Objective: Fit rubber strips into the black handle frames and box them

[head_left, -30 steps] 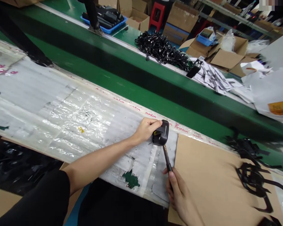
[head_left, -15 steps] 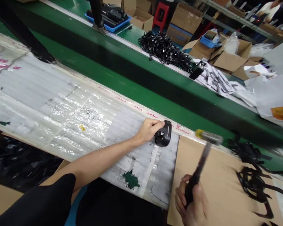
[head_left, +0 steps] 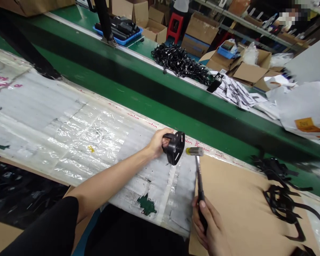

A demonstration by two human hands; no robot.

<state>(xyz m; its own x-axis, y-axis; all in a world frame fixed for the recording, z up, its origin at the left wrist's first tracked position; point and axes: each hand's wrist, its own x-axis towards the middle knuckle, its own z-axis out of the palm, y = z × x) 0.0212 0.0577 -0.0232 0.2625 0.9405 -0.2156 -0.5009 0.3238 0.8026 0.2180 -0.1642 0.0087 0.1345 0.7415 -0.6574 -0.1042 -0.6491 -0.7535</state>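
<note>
My left hand (head_left: 158, 143) grips a black plastic part (head_left: 175, 148), holding it tilted on edge with its slotted face toward the right. My fingers go behind it and are partly hidden. In my right hand (head_left: 208, 227) is a hammer (head_left: 199, 177), fist closed round its dark handle. The hammer's head has a yellow end pointing left and a metallic end on the right. That yellow end is a short way right of the black part, apart from it. Beneath both lies the plastic-covered worktop (head_left: 138, 170).
A cardboard sheet (head_left: 229, 199) lies on the right, with black strapped parts (head_left: 281, 204) on it. Behind runs a green conveyor (head_left: 138, 103). Beyond it are a heap of black cables (head_left: 178, 60), papers (head_left: 234, 92) and a blue tray (head_left: 125, 40). A dark post (head_left: 24, 39) stands at left.
My left hand has turned the black part up on edge and shifted slightly left. The hammer has swung left, close to the part. The view has moved a little.
</note>
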